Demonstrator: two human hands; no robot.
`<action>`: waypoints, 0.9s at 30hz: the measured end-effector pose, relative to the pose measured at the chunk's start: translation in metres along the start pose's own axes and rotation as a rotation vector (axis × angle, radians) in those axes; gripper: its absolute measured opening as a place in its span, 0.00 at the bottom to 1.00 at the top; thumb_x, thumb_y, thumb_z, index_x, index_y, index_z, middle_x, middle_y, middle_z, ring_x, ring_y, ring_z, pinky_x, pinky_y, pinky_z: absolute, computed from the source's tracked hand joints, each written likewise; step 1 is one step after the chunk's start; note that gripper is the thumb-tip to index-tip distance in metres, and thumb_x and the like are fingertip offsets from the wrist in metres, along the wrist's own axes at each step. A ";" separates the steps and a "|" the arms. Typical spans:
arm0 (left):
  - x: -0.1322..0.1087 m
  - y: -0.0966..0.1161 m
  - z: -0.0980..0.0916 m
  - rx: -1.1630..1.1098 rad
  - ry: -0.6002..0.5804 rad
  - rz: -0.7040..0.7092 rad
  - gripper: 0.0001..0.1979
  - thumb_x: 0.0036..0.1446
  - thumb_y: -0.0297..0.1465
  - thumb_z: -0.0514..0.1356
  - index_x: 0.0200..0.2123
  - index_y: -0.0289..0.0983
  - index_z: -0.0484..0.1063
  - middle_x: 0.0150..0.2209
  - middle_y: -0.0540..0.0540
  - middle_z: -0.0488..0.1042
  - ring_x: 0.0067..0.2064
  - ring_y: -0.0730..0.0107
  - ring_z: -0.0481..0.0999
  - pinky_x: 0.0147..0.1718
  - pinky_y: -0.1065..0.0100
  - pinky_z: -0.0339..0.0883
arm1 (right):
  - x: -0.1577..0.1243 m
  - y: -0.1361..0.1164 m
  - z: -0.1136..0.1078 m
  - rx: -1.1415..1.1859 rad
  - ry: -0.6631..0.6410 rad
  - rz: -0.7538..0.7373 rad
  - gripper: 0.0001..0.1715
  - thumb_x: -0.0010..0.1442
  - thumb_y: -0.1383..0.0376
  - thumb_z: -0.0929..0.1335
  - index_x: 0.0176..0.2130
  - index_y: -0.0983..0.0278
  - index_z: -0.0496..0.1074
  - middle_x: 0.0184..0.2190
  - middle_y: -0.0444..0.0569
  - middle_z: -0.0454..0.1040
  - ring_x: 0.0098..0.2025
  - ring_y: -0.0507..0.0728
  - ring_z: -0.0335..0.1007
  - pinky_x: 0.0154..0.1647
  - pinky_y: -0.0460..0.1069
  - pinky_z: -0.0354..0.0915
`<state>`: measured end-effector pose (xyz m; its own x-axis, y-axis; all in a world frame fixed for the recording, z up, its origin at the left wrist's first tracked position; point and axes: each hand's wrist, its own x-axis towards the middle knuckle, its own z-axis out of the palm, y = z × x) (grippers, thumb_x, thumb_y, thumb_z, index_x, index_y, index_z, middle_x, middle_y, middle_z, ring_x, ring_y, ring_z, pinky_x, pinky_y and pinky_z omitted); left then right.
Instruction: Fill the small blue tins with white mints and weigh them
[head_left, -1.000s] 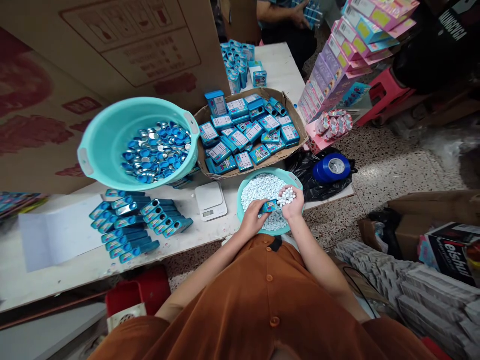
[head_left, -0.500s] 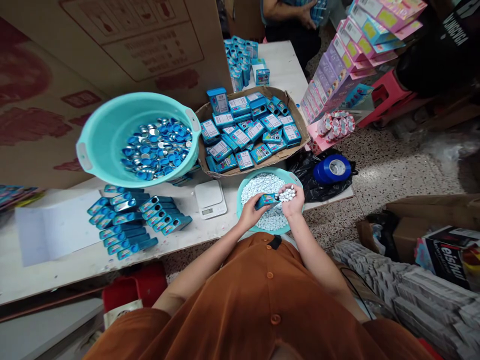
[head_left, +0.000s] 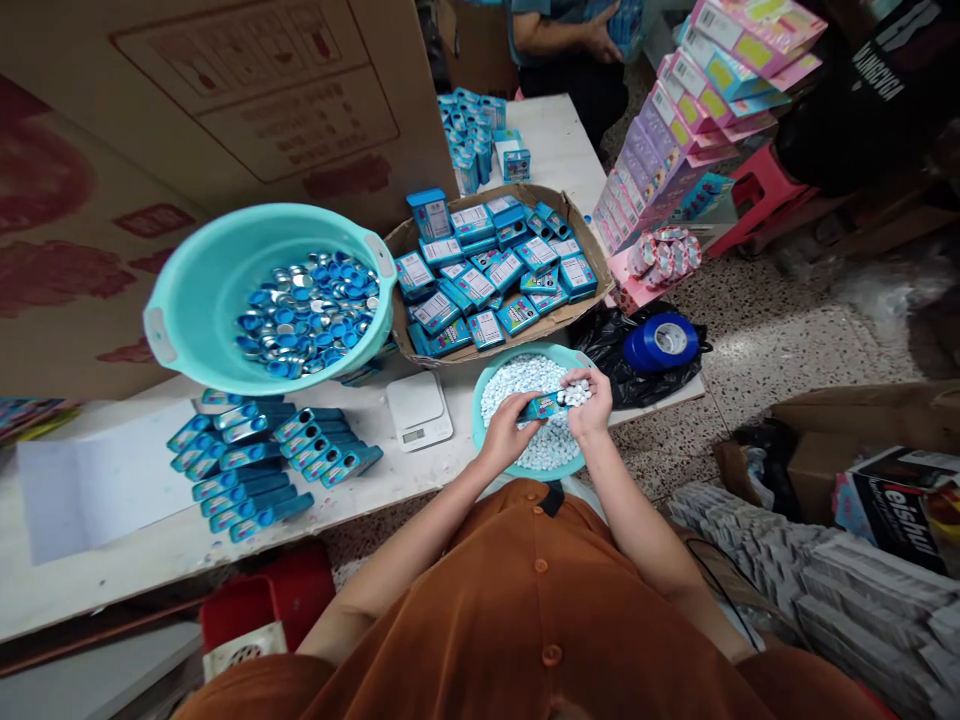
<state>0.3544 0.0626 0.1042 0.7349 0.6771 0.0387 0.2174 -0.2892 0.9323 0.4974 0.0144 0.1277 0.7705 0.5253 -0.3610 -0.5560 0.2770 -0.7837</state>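
Observation:
Over a turquoise basin (head_left: 480, 440) of small white candies (head_left: 525, 374), my left hand (head_left: 507, 432) grips a small blue tin (head_left: 541, 406). The tin lies on its side, its opening facing right. My right hand (head_left: 595, 408) is cupped around a small heap of white candies (head_left: 576, 393), close against the tin's opening. Left of the basin is a white scale (head_left: 420, 410). Behind it a cardboard tray (head_left: 592, 300) holds several blue tins. A larger turquoise tub (head_left: 202, 270) at the left contains blue and silver caps (head_left: 307, 310).
Open blue tins (head_left: 255, 460) stand in rows on the white table (head_left: 345, 510), beside white paper (head_left: 97, 480). Blue tape rolls (head_left: 660, 342) lie on a black bag at right. Pink boxes (head_left: 660, 150) are stacked behind. A person (head_left: 555, 35) sits at the back.
The view has shifted slightly, so the table items appear a little lower. Both hands remain together over the basin, with the tin and the cupped candies still held.

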 end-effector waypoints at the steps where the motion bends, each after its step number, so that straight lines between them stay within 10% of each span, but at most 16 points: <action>1: 0.000 0.002 -0.001 0.010 -0.001 0.025 0.18 0.54 0.31 0.62 0.49 0.42 0.69 0.48 0.44 0.74 0.51 0.60 0.71 0.51 0.58 0.63 | 0.000 -0.003 0.001 0.015 -0.008 -0.006 0.17 0.55 0.56 0.63 0.20 0.62 0.65 0.19 0.41 0.66 0.25 0.50 0.65 0.32 0.48 0.64; 9: -0.007 0.010 0.013 -0.126 0.109 -0.147 0.20 0.52 0.37 0.64 0.48 0.39 0.69 0.46 0.43 0.75 0.47 0.61 0.73 0.47 0.61 0.67 | 0.002 -0.005 0.003 -0.046 -0.011 0.018 0.17 0.55 0.55 0.63 0.20 0.61 0.65 0.18 0.42 0.68 0.25 0.51 0.66 0.34 0.48 0.65; 27: -0.004 0.019 0.005 0.093 0.092 0.028 0.19 0.54 0.29 0.61 0.51 0.43 0.68 0.48 0.44 0.74 0.50 0.61 0.72 0.51 0.58 0.65 | 0.017 -0.010 -0.004 0.108 0.103 0.179 0.21 0.57 0.51 0.64 0.22 0.60 0.58 0.15 0.36 0.57 0.17 0.47 0.54 0.18 0.44 0.57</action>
<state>0.3587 0.0517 0.1198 0.6806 0.7256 0.1013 0.2590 -0.3676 0.8932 0.5174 0.0177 0.1268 0.6813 0.4901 -0.5437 -0.7126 0.2744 -0.6457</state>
